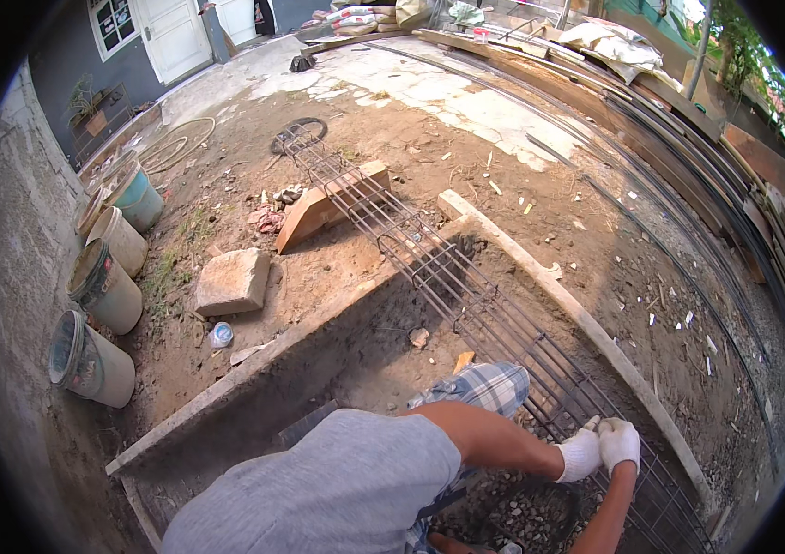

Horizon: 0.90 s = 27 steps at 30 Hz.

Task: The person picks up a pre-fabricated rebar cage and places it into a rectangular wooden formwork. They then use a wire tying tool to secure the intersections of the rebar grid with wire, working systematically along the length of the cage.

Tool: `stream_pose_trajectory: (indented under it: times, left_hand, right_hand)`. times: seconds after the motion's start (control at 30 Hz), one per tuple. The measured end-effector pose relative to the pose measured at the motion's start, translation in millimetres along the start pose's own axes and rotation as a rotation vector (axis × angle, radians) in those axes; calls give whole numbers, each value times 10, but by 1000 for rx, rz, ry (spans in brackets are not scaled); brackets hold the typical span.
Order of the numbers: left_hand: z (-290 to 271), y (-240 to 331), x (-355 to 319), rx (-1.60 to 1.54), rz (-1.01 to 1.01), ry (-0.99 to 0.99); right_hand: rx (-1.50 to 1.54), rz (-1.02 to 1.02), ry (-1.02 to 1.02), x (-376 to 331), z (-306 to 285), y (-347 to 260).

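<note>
A long rebar cage [494,300] runs from the upper middle down to the lower right, its bars crossed by square stirrups. Both of my hands wear white knitted gloves and meet over its near end. My left hand [581,454] is closed, with its fingers by the bars. Right against it, my right hand [619,445] is closed too, fingers curled inward. Whatever the two hold is hidden by the gloves. My left knee, in plaid shorts [489,383], is bent beside the cage.
The cage crosses a concrete-edged pit [319,346] and a wooden board [328,208]. Buckets [102,365] line the left wall near a stone block [234,282]. A concrete beam [586,323] lies right of the cage; planks and bars [670,129] are stacked beyond.
</note>
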<state>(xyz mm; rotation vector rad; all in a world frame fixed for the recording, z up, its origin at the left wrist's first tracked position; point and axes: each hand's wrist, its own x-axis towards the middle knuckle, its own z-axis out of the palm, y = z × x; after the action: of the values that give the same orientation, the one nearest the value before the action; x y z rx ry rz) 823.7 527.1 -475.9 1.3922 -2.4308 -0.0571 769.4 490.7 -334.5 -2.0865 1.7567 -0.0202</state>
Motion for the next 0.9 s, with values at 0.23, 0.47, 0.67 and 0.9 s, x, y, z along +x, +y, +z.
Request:
stream_pose_trajectory:
  times: [0.23,0.47,0.67,0.9]
  left_hand:
    - [54,102,60,-29,-53,-98]
    - [-390,118,128,-182,-97,-291]
    - [-404,-85,-68,-322,-140,-262]
    - [-625,-186,-34,-302,18,-217]
  right_hand:
    - [59,-54,-462,367,-134,218]
    - [1165,75,-186,60,-637,574]
    - [1583,-48,6,-684,-1051,483]
    - [670,469,139,-840,193,631]
